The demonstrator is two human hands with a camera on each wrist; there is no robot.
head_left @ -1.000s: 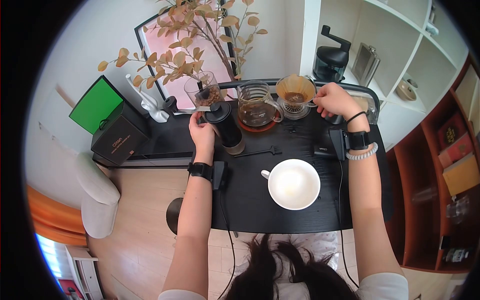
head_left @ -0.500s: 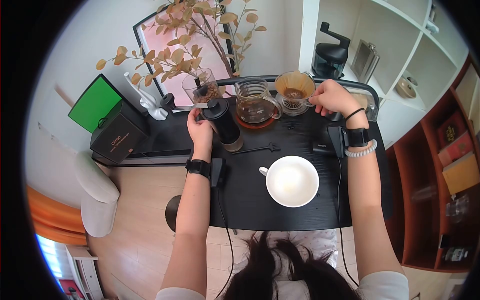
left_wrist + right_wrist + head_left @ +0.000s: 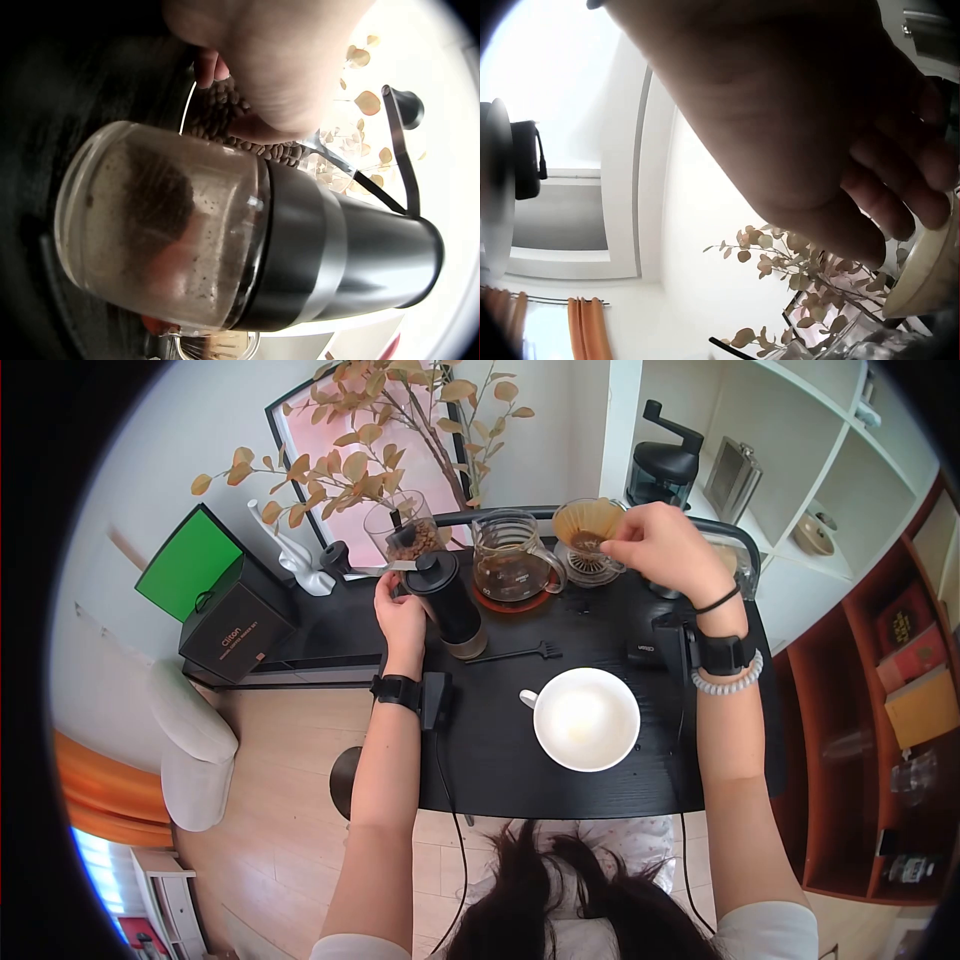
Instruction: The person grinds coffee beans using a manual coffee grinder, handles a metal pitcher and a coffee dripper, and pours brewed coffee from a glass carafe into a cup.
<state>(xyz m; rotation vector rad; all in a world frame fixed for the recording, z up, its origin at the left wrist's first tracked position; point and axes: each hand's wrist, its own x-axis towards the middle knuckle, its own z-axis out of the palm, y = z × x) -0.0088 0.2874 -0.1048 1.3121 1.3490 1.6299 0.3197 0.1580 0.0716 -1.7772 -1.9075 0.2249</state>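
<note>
My left hand grips a black hand grinder standing on the black table; its glass catch jar shows grounds inside, below the dark metal body. My right hand hovers over the glass dripper, fingers curled and pinching the rim of the brown paper filter. In the right wrist view the fingertips meet the filter's cream edge. A glass server with dark coffee stands between the two hands.
A white cup sits near the table's front, a small black brush behind it. A jar of coffee beans, a black and green box and a dry branch stand at the back left. White shelves hold another black grinder.
My right hand has risen from the dripper's right side and moved left over the filter's rim. The left hand stays on the grinder.
</note>
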